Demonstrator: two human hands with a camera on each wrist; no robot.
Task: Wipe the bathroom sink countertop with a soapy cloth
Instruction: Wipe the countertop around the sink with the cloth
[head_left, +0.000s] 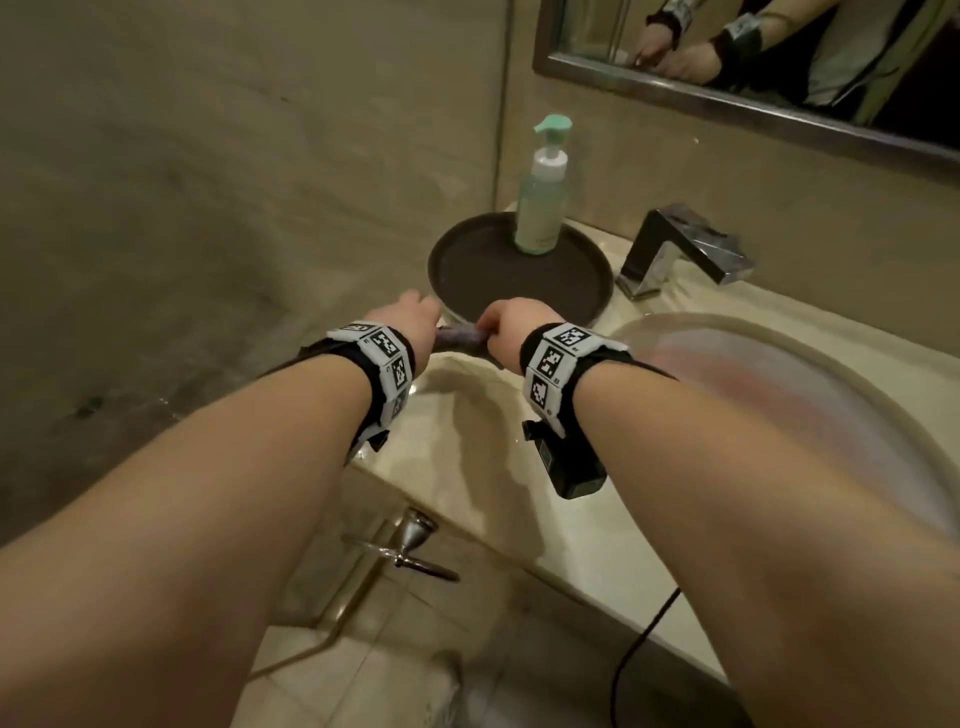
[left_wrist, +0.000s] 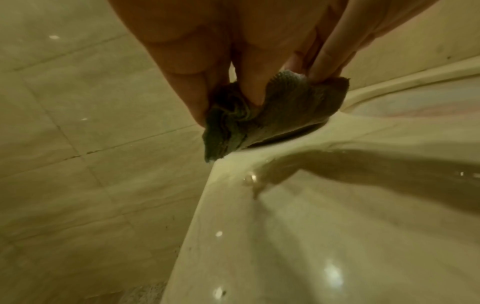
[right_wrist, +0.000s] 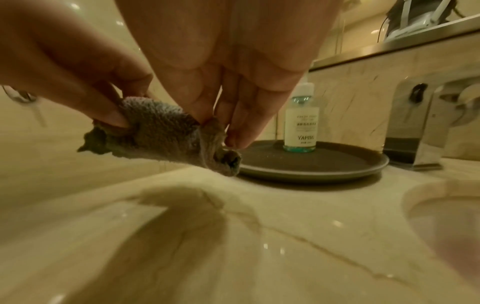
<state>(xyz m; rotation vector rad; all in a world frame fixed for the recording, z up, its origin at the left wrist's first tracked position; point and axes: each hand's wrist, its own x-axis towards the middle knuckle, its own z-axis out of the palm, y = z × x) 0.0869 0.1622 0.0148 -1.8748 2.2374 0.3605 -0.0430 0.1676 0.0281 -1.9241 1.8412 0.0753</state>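
Head view shows your left hand (head_left: 410, 318) and right hand (head_left: 511, 325) each pinching an end of the grey cloth (head_left: 461, 339), fingers curled tight on it, held just above the countertop (head_left: 467, 415) near the dark tray (head_left: 519, 283) with the soap bottle (head_left: 540, 208); faucet (head_left: 680, 249) beyond the tray.

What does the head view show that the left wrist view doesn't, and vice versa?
Head only: soap bottle on the dark tray, faucet, mirror, right hand gripping the cloth.
Left wrist only: left hand's fingertips pinching the cloth's folds, floor tiles.
Both: left hand, cloth, countertop, basin.
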